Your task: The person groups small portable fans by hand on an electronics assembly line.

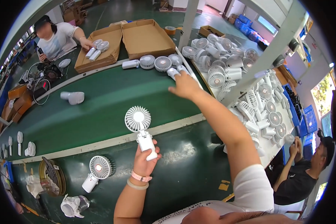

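My left hand (145,159) is wrapped round the handle of a white handheld fan (138,118), whose round grille is up. My right hand (185,86) reaches across the green conveyor belt (104,112) to its far right end. Its fingertips are over the handles of white fans (172,72) lying there, with the thumb held apart; the fingers are partly hidden. Beside these, further white fans (162,64) lie along the belt's far edge. On the near green table, left of my left hand, another white fan (100,168) lies grille up.
Piled fans (217,78) cover the table on the right. Two cardboard trays (147,37) stand beyond the belt, where a co-worker's hand (87,44) touches fans. Another person (306,168) works at right. A tape roll (53,177) and a wrapped jar (75,205) lie near left.
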A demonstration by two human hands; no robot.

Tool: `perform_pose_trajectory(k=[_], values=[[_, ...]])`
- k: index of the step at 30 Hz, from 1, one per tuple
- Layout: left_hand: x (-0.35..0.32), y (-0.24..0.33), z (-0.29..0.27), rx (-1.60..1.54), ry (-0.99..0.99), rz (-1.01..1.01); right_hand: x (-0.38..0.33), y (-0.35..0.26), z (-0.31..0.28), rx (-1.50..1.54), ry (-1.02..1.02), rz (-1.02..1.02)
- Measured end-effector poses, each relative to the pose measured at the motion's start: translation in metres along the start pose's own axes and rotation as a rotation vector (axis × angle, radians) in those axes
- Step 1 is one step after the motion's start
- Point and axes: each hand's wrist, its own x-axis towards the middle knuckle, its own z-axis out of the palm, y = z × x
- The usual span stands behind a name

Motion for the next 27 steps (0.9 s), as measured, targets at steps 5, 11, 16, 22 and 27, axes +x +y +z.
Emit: perform_pose_trajectory(k=[5,11,16,22,27], values=[[0.007,0.010,-0.009,0.049,-0.075,0.067,0.080,0.057,0.076,-0.131,-0.130,0.232],[0.008,0.009,-0.004,0.070,-0.062,0.138,0.069,0.044,0.088,-0.018,-0.324,0.221],[0.010,0.008,-0.014,0.028,-0.111,0.120,0.009,0.008,0.069,-0.025,-0.368,0.146],[0.007,0.021,-0.012,-0.036,-0.146,0.121,-0.103,-0.031,0.016,0.165,-0.299,0.053],[-0.001,0.021,0.009,-0.103,-0.253,0.131,-0.203,-0.046,-0.019,0.182,-0.376,0.025]])
